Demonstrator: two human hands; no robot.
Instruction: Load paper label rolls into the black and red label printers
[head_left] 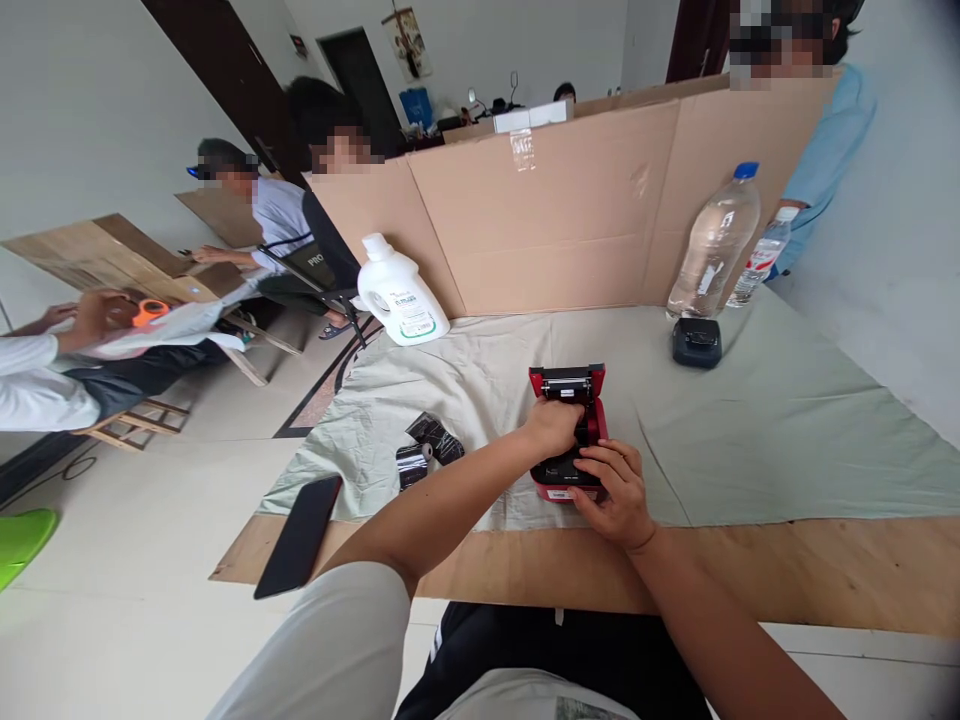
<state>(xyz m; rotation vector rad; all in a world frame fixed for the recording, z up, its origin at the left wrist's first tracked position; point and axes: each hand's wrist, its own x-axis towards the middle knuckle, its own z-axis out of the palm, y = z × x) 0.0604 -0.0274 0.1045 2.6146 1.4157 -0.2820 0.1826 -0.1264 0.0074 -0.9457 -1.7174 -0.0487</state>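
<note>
A small red and black printer [561,470] sits on the cloth in front of me, its lid [568,382] raised at the far side. My left hand [555,428] reaches into its opening from the left. The fingers are curled and partly hidden inside, so what they hold does not show. My right hand [616,492] grips the near right corner, with its thumb at the front edge and its fingers over the top. To the left, a roll of shiny black ribbon [412,466] and a loose, crumpled black piece [439,438] lie on the cloth.
A phone [298,538] rests at the table's left edge. A white jug [403,295], a large water bottle [714,245], a smaller bottle [763,258] and a black box-shaped device [697,343] stand farther back. A cardboard screen [547,225] closes the far side. Other people sit beyond.
</note>
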